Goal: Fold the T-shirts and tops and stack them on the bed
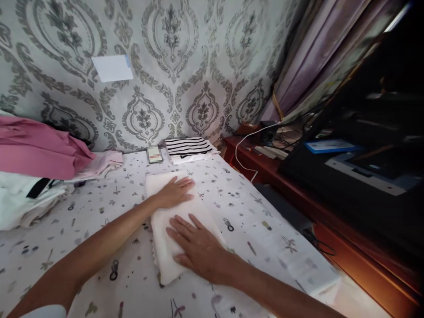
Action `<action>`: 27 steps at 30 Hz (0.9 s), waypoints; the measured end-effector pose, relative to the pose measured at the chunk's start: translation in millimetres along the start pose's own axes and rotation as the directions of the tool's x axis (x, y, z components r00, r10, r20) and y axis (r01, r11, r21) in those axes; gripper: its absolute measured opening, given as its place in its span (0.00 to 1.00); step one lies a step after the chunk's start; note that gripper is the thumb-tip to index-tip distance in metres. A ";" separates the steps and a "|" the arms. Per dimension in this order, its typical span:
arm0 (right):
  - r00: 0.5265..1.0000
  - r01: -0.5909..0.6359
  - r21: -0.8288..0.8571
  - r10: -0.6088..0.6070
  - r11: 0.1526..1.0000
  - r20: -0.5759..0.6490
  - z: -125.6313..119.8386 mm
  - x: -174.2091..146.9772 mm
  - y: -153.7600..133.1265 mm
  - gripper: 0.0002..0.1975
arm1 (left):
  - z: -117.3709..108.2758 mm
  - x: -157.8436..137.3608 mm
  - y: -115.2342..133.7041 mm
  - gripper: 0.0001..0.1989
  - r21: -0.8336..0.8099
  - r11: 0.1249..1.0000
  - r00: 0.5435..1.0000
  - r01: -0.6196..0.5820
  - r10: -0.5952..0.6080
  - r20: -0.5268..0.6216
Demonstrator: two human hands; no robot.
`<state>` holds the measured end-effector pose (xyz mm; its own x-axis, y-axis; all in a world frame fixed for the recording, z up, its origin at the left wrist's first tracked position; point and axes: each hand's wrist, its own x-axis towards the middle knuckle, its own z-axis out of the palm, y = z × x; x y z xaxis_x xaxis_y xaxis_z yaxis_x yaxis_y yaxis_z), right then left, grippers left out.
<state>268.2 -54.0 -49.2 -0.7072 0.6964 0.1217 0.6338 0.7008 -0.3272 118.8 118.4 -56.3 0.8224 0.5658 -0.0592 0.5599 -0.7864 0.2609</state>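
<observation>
A folded cream-white cloth [168,265] lies on the patterned bed sheet [122,247], long and narrow, pointing away from me. My left hand [175,193] rests flat on its far part, fingers stretched to the right. Nearer to me, my right hand [197,247] presses flat on the cloth with its fingers spread. Neither hand grips anything. The cloth's exact kind cannot be made out; its left edge looks slightly scalloped. Beyond it, a black-and-white striped garment [188,147] sits folded on top of white fabric.
Pink clothing [43,148] and white clothing [16,203] are heaped at the left. A small blurred packet [154,154] lies near the wall. On the right, a reddish wooden stand [265,163] holds cables and a large dark screen [371,132]; a purple curtain [308,57] hangs behind.
</observation>
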 end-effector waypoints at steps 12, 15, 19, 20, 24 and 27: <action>0.999 -0.027 0.149 0.034 0.988 -0.040 -18.9 8.5 21.7 0.25 | -29.7 -5.1 -43.8 0.16 -0.284 0.915 0.758 0.286 -0.398 -0.517; 0.972 -0.151 0.152 0.175 0.977 -0.159 -34.1 47.5 73.8 0.24 | -30.1 -55.9 -18.2 0.11 -0.661 0.719 0.506 0.216 -0.662 -0.554; 0.940 -0.340 0.078 0.340 0.937 0.017 -50.3 120.2 138.3 0.37 | -19.7 -134.6 38.1 0.14 -0.988 0.122 0.462 0.096 -0.885 -0.065; 0.945 -0.320 0.070 0.314 0.945 0.089 -53.8 137.6 146.9 0.39 | -16.4 -150.5 53.2 0.16 -0.996 0.004 0.471 0.089 -0.881 0.039; 0.924 -0.233 0.072 0.197 0.970 0.329 -66.4 193.9 150.7 0.41 | -7.9 -185.1 99.7 0.20 -0.954 -0.293 0.569 0.063 -0.775 0.276; 0.874 -0.241 0.042 0.198 0.970 0.443 -72.1 220.8 139.1 0.37 | -9.2 -183.0 113.2 0.25 -0.937 -0.323 0.674 0.131 -0.665 0.323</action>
<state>222.7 208.3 -0.3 -0.6316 0.6796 -0.3733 0.7718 0.5051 -0.3862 30.7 -71.9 -7.1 0.2145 0.8238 -0.5248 -0.1677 0.5604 0.8111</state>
